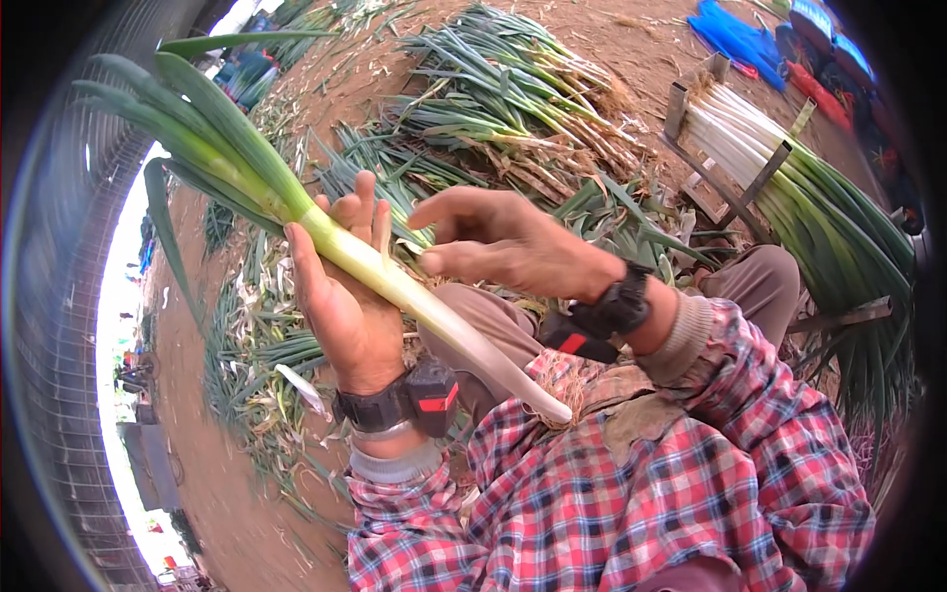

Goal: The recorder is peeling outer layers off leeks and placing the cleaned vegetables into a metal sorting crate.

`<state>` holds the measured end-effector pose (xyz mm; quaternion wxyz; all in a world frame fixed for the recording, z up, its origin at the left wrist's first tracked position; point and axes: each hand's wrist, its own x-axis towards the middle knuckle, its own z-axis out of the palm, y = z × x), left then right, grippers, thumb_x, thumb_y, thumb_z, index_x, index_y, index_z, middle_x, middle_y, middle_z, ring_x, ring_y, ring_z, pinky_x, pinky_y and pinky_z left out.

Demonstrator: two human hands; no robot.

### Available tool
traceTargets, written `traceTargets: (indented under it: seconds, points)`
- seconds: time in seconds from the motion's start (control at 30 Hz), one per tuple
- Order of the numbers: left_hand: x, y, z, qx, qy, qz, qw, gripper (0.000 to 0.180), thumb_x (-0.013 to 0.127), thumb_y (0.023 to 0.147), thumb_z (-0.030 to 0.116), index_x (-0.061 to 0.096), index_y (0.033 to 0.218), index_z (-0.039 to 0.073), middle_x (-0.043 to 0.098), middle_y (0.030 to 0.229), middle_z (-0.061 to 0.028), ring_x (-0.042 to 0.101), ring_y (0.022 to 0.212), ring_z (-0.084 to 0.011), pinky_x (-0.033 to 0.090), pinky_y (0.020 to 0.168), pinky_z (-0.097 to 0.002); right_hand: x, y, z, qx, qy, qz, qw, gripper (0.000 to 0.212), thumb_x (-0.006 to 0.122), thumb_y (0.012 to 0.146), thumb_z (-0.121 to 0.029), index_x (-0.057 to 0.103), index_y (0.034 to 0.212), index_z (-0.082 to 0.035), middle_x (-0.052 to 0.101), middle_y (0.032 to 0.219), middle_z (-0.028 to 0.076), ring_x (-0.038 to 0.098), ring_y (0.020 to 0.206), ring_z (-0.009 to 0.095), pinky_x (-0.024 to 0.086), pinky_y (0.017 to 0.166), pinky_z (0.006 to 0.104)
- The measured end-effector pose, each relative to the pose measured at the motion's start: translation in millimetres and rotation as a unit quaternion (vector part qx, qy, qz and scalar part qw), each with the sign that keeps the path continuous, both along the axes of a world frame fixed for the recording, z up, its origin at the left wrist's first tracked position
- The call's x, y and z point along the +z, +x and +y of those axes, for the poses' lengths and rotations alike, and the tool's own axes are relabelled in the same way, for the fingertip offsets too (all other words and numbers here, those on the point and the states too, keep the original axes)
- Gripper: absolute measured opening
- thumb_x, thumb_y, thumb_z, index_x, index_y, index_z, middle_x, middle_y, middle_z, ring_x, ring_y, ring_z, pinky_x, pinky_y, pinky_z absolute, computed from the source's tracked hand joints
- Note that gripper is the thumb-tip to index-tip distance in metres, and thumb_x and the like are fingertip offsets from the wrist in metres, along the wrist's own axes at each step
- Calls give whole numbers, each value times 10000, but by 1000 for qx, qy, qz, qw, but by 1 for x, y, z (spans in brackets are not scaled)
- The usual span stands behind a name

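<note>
A long green onion [419,298] slants across my lap, its green leaves up to the far left and its rooted white end down near my shirt. My left hand [353,326] supports the stalk just below the leaves, palm up, with the thumb against it and the fingers on the other side. Just right of the stalk is my right hand [523,245], thumb and forefinger apart with nothing visible between them. A thin pale strip stands off the stalk close to those fingertips.
Unpeeled green onions [523,89] lie heaped on the dirt ahead. At the right, a metal rack [764,176] holds a bundle of white-stalked green onions [829,202]. Leaf scraps [261,395] litter the ground at left, and blue sheeting [735,44] lies at the far right.
</note>
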<state>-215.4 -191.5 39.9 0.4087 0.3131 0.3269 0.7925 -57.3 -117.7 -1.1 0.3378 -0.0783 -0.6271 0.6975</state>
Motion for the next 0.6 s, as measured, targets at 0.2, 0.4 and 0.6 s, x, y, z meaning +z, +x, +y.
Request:
traceTargets:
  seconds: [0.2, 0.4, 0.6]
  points:
    - [-7, 1, -1, -102, 24, -35, 994, 342, 410, 1032, 360, 482, 1182, 62, 636, 1094, -108, 520, 1241, -304, 454, 1007, -476, 2, 12, 4, 21, 19, 40, 999, 268, 619, 950, -179, 589, 1175, -35, 593, 868, -14, 537, 784, 56, 440, 687, 219]
    - [-9, -14, -6, -100, 23, -50, 993, 342, 412, 1038, 357, 502, 1195, 67, 471, 911, -11, 393, 697, -102, 380, 620, -259, -43, 122, 23, -145, -267, 252, 919, 241, 532, 979, -226, 597, 1098, -27, 642, 979, 106, 627, 849, 190, 524, 807, 367]
    - [-12, -2, 4, -14, -25, -17, 999, 347, 438, 1026, 372, 475, 1196, 71, 525, 1007, -60, 488, 788, -138, 450, 695, -308, -132, 191, 45, -405, 209, -300, 838, 238, 652, 871, -85, 632, 1101, -26, 667, 1020, 78, 635, 901, 168, 520, 795, 314]
